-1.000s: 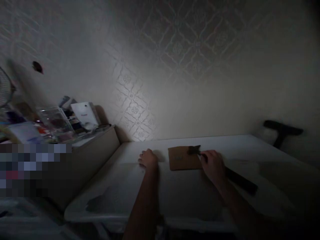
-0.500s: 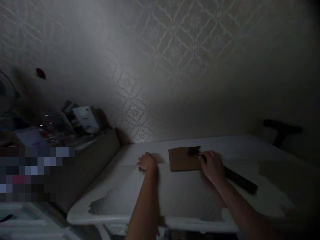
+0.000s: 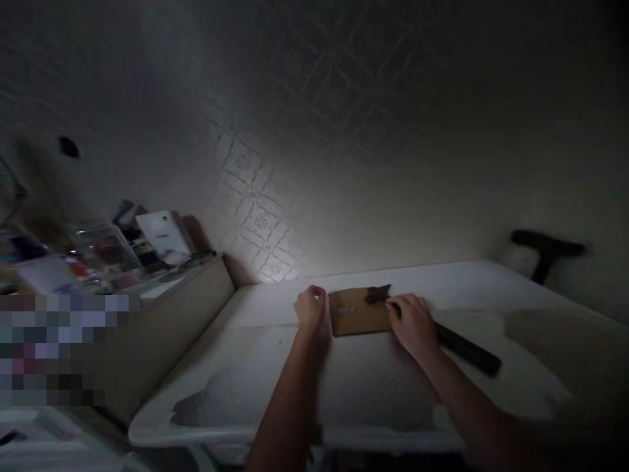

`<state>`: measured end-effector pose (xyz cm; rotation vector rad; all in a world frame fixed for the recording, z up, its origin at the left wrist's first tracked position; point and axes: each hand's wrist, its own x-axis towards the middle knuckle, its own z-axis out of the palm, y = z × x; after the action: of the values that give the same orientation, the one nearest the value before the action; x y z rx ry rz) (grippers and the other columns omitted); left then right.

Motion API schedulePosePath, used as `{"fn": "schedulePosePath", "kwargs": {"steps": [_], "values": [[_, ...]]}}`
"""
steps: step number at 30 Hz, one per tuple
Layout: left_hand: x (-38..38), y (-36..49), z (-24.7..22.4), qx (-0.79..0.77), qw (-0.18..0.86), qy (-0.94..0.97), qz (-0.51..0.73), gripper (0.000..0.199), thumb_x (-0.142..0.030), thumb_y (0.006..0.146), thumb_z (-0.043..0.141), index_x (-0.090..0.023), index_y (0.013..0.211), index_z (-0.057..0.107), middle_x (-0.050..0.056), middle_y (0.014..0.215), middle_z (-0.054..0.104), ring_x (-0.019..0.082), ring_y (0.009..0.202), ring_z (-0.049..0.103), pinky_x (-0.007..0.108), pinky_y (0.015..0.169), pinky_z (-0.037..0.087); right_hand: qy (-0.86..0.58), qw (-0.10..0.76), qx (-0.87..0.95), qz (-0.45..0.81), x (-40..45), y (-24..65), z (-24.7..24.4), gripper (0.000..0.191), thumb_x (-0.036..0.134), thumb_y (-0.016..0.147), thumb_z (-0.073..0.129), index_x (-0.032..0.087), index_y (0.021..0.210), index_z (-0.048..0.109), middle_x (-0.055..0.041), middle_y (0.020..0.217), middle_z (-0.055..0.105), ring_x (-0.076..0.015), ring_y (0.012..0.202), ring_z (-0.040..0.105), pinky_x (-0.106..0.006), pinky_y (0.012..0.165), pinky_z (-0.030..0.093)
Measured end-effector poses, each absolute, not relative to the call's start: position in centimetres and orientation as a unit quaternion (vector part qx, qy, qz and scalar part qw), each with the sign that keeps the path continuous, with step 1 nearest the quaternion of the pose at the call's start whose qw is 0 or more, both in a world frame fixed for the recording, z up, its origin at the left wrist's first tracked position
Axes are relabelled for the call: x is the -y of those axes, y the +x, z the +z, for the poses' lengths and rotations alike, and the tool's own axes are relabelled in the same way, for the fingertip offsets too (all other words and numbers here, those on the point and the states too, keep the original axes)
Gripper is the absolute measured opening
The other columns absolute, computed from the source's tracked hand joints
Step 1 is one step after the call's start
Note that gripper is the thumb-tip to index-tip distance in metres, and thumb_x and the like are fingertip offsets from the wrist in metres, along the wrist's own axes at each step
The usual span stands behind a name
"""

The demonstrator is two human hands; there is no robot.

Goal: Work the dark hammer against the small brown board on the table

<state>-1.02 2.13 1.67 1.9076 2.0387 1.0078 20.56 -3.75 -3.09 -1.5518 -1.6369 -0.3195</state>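
Two hands: both resting on white table (image 3: 373,387).
Brown card (image 3: 358,312): flat between hands, long axis left-right.
Left hand (image 3: 311,305): loosely curled, just beside card's left edge.
Right hand (image 3: 411,321): clamped on dark tool (image 3: 445,335), head (image 3: 377,294) on card, handle trailing right.
Nearer: right.

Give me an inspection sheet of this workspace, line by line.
Surface: white table, dimly lit, against a patterned wall.
Job's things: flat brown cardboard piece on the table; dark long-handled tool with its head on the cardboard.
Clutter: side cabinet at left carrying a clear plastic box, a white card and blurred small items.
Hands: left hand beside the cardboard's left edge, contact unclear; right hand over the tool handle, grip hidden.
Cables: nothing seen.
Surroundings: dark T-shaped object at far right.
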Motion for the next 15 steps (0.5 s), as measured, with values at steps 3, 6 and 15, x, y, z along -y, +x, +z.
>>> {"fn": "schedulePosePath", "kwargs": {"steps": [3,6,15], "values": [[-2.2,0.6,1.3,-0.586,0.151,0.700,0.379,0.014,-0.023,0.081,0.056,-0.018,0.085,0.069,0.004,0.087,0.070,0.015,0.079,0.063,0.022,0.072,0.044,-0.619,0.416,0.654,-0.125,3.8,20.5,-3.1,0.018,0.021,0.084,0.044,0.017,0.087,0.062,-0.0077,0.088,0.061,-0.0209,0.088,0.051,-0.034,0.080,0.036],[-2.1,1.7,0.8,-0.538,0.207,0.716,0.394,0.014,-0.024,0.079,0.059,-0.016,0.082,0.070,0.005,0.080,0.070,0.015,0.074,0.063,0.022,0.068,0.045,-0.622,0.411,0.654,-0.123,3.8,20.4,-3.0,0.019,0.021,0.084,0.044,0.017,0.087,0.062,-0.0077,0.088,0.061,-0.0211,0.089,0.051,-0.033,0.080,0.036],[-2.1,2.8,0.0,-0.526,0.237,0.745,0.335,0.020,-0.026,0.081,0.056,-0.016,0.088,0.071,0.004,0.087,0.071,0.017,0.083,0.064,0.024,0.074,0.047,-0.627,0.399,0.660,-0.113,3.9,20.3,-2.7,0.019,0.021,0.084,0.044,0.018,0.086,0.063,-0.0079,0.090,0.062,-0.0206,0.088,0.051,-0.033,0.079,0.037]]}}
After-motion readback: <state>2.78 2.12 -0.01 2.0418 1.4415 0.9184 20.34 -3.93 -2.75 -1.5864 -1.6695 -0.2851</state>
